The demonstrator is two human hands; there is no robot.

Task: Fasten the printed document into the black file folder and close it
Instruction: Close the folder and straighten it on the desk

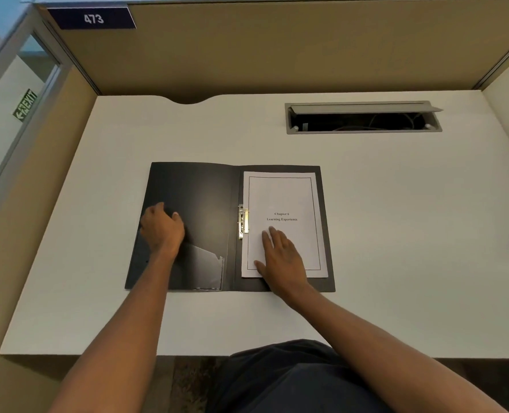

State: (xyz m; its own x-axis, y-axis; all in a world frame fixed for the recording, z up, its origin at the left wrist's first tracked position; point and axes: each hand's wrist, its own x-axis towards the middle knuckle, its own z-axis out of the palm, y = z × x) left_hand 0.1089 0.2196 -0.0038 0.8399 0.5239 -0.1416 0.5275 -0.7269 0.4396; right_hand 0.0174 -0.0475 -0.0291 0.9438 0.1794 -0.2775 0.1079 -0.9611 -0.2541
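The black file folder (pixel 199 192) lies open and flat on the white desk (pixel 396 234). The printed document (pixel 283 195), titled "Chapter 6 Learning Experience", rests on the folder's right half. A metal clip (pixel 243 221) by the spine sits over the document's left edge. My right hand (pixel 281 257) lies flat, fingers spread, on the lower part of the page. My left hand (pixel 162 229) rests on the left cover near its outer edge, fingers curled; whether it grips the edge is unclear. A clear pocket (pixel 207 268) sits in the left cover's lower corner.
A grey cable hatch (pixel 363 117) stands open in the desk at the back right. Tan partition walls (pixel 277 46) enclose the desk at the back and both sides. A sign reading 473 (pixel 92 18) hangs at the top left.
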